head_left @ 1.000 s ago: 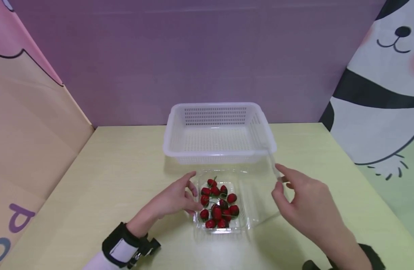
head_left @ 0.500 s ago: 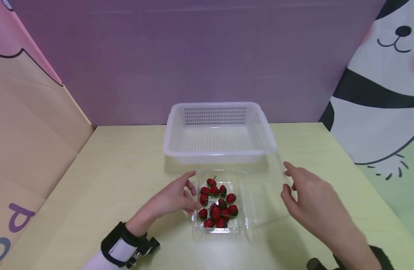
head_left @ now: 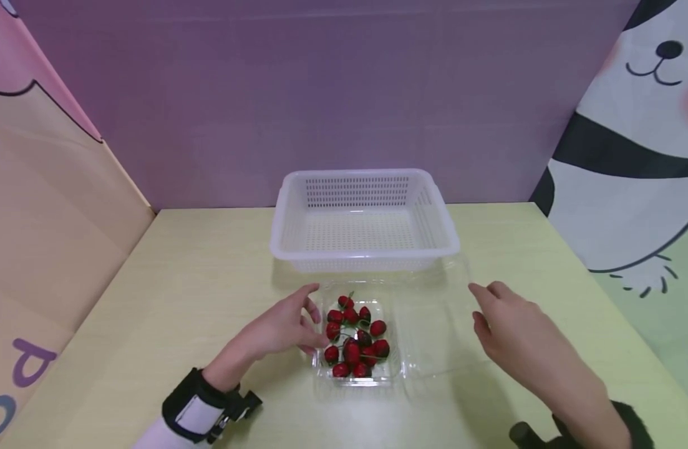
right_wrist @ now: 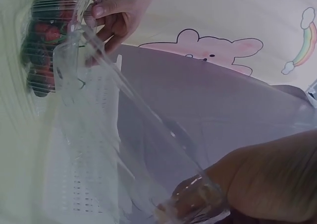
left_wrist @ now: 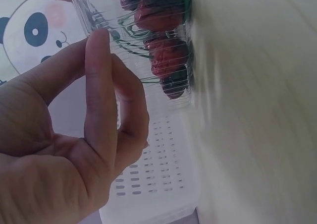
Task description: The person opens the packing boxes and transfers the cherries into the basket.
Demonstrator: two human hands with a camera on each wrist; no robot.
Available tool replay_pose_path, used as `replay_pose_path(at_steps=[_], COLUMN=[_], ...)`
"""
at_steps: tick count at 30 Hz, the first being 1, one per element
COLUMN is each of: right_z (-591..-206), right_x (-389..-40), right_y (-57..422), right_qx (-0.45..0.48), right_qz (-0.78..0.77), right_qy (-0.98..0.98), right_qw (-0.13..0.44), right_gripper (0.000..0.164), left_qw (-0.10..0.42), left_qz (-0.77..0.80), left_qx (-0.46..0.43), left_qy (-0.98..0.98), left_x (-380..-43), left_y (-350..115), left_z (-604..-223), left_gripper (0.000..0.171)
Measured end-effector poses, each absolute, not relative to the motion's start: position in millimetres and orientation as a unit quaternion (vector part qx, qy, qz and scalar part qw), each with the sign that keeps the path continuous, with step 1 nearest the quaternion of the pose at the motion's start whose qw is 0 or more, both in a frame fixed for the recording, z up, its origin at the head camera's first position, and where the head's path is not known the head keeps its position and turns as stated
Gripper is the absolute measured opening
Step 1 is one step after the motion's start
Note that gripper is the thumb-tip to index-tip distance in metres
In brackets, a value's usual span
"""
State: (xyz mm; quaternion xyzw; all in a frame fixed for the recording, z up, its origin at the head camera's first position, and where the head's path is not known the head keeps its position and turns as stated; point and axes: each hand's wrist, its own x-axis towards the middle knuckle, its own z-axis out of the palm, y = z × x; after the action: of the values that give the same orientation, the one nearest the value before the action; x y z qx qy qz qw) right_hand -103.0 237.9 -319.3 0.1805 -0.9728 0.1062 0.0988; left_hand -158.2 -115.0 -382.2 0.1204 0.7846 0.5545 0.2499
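Observation:
Several red cherries [head_left: 352, 352] with green stems lie in a clear plastic clamshell box [head_left: 357, 382] on the table. Its transparent lid [head_left: 430, 340] is swung out to the right, tilted low over the tabletop. My left hand [head_left: 284, 324] grips the left rim of the box, thumb toward the front and fingers farther back. In the right wrist view its thumb and fingers pinch the rim. At the lid's outer edge, my right hand [head_left: 531, 337] holds on with thumb and fingertips; the lid edge shows faintly through glare in the head view.
A white perforated plastic basket [head_left: 366, 255] stands just behind the box, with nothing in it. A purple backdrop [head_left: 344, 100] rises at the table's rear edge, and printed cartoon panels flank both sides. Each wrist wears a black strap [head_left: 192, 405].
The lid has swung farther right and down toward the table with my right hand. The box and my left hand have shifted slightly left.

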Motion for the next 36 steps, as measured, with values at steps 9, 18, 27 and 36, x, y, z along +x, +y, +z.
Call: replay_pose_path(at_steps=[9, 18, 27, 36], right_z=[-332, -348, -359, -371], right_x=[-114, -121, -126, -135], right_y=[237, 230, 224, 219], right_qx=[0.179, 0.196, 0.215, 0.210], right_qz=[0.087, 0.088, 0.098, 0.090], right_qy=[-0.979, -0.976, -0.972, -0.972], right_qw=[0.052, 0.024, -0.013, -0.052], right_gripper=[0.039, 0.044, 0.037, 0.032], left_qw=[0.256, 0.265, 0.262, 0.262], left_qz=[0.516, 0.484, 0.478, 0.474], left_qx=[0.112, 0.114, 0.113, 0.105], left_qy=[0.810, 0.826, 0.830, 0.834], left_x=[-160, -163, -167, -170], left_y=[-122, -132, -138, -142], left_z=[-377, -373, -371, -371], left_gripper=[0.109, 0.112, 0.113, 0.110])
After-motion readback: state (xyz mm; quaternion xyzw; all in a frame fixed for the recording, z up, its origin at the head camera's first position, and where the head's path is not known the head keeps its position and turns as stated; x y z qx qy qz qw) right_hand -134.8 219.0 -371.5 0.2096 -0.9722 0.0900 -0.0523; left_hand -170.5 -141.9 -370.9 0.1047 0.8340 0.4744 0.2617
